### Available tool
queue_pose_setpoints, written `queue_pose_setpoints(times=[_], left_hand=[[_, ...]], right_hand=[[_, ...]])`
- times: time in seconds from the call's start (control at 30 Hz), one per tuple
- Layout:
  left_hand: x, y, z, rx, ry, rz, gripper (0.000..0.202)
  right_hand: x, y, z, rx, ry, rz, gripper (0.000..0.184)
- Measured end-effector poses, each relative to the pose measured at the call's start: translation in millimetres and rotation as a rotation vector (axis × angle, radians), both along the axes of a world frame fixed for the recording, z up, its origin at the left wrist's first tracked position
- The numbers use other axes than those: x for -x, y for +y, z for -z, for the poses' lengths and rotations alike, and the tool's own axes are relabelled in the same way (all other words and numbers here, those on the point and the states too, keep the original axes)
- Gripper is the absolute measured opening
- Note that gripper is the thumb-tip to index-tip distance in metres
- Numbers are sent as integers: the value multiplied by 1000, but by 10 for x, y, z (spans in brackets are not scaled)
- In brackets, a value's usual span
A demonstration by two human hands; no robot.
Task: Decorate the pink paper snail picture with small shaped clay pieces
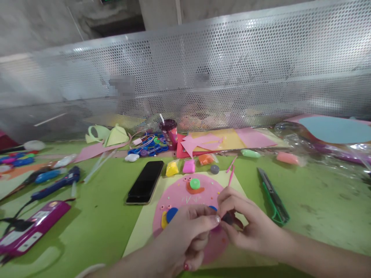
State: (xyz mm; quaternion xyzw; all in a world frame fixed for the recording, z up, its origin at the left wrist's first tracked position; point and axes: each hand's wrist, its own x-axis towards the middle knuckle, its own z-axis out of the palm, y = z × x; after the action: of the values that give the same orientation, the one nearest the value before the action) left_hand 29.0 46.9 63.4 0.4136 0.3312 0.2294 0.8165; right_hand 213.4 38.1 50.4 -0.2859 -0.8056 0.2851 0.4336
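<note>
My left hand [188, 231] and my right hand [249, 222] meet over the near edge of a pink paper disc [179, 195], their fingertips pinched together on a small dark lump of clay [227, 218]. My right hand also holds a thin pink stick tool [231, 175] that points up and away. The disc lies on a pale yellow sheet [142, 227] and carries clay shapes: a green round with an orange strip [194, 185] near its far side, a blue and yellow piece [169, 215] at its left.
A black phone [145, 181] lies left of the disc. Yellow [172, 168], pink [189, 166] and orange [205, 158] clay lumps sit behind it, a green utility knife [274, 197] to the right, a blue glue gun [56, 183] and purple case [31, 227] at left. A perforated metal screen [203, 77] backs the table.
</note>
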Motion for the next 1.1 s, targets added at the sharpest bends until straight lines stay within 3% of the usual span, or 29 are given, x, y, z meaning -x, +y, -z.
queue_pose_setpoints(times=[0.43, 0.6, 0.7, 0.87, 1.0, 1.1], left_hand=[[12, -4, 4, 21, 25, -28, 24], [28, 18, -47, 90, 21, -39, 30], [42, 34, -56, 124, 9, -23, 36], [44, 54, -54, 129, 21, 45, 39], [22, 73, -4, 54, 43, 23, 32], [20, 79, 50, -52, 53, -29, 31]], right_hand=[[-47, -7, 31, -22, -48, -16, 35], [-78, 7, 9, -10, -38, -26, 36], [-78, 8, -28, -6, 32, -11, 27], [-63, 5, -56, 183, 155, 7, 5], [-16, 14, -71, 367, 239, 85, 27], [23, 26, -87, 531, 279, 111, 34]])
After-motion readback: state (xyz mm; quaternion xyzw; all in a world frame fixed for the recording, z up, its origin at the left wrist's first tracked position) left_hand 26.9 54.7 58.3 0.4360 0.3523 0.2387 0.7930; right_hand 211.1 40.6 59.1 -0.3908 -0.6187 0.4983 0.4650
